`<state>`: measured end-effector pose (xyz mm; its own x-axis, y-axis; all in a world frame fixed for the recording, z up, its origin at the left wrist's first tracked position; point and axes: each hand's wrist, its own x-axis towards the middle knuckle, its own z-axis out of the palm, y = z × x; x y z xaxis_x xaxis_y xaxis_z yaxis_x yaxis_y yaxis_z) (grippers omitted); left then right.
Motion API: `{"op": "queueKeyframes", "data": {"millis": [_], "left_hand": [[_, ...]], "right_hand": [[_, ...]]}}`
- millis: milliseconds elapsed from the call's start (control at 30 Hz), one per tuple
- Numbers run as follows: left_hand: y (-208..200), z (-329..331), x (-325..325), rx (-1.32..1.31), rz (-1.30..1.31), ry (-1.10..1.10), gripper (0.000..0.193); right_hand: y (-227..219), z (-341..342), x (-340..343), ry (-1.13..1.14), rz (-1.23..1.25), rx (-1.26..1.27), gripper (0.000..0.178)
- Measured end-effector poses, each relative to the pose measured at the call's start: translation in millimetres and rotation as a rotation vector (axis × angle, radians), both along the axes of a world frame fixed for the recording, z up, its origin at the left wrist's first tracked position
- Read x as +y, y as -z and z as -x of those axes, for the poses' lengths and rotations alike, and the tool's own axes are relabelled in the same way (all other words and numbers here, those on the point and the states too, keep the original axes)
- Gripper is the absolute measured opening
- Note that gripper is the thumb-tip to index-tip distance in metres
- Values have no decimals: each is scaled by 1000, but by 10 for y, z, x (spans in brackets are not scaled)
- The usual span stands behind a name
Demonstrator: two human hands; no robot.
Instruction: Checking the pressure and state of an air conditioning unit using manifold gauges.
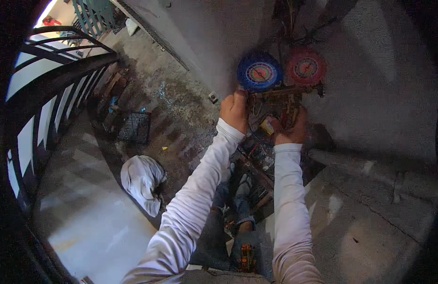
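Note:
A manifold gauge set hangs in front of the grey wall, with a blue gauge [259, 72] on the left and a red gauge [306, 67] on the right above a brass-coloured manifold [279, 91]. My left hand [234, 111] is closed on the manifold's left end, just below the blue gauge. Below the manifold's right half, my right hand [292, 130] has its fingers curled among the fittings and hoses; shadow hides exactly what it grips. A small yellow object [267, 126] shows beside its thumb. Both arms are in white long sleeves.
Dark metal railing [53, 80] curves along the left. A bunched whitish cloth [143, 182] and a black crate-like panel [134, 127] lie on the dirty ground. A pipe [370, 168] runs along the wall's base at right. An orange and black device [246, 258] is near my legs.

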<state>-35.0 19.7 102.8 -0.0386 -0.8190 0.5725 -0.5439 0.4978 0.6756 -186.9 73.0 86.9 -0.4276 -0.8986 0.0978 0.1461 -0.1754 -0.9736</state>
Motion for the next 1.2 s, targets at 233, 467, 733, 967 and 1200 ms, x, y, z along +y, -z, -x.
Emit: {"op": "queueKeyframes", "data": {"millis": [233,467,733,967,1200], "left_hand": [[8,8,-3,9,-6,-3,24],[-169,86,25,211,-234,-28,61],[-62,82,9,568,-516,74,62],[-93,106,15,580,-422,35,58],[-48,83,31,522,-441,24,53]], "right_hand": [[-271,-13,-29,0,-136,-657,69],[-182,-24,-22,-51,-38,-132,71],[-176,-64,-23,3,14,-189,67],[-234,-20,-22,43,-165,-658,65],[-83,-1,53,72,-128,241,72]]}}
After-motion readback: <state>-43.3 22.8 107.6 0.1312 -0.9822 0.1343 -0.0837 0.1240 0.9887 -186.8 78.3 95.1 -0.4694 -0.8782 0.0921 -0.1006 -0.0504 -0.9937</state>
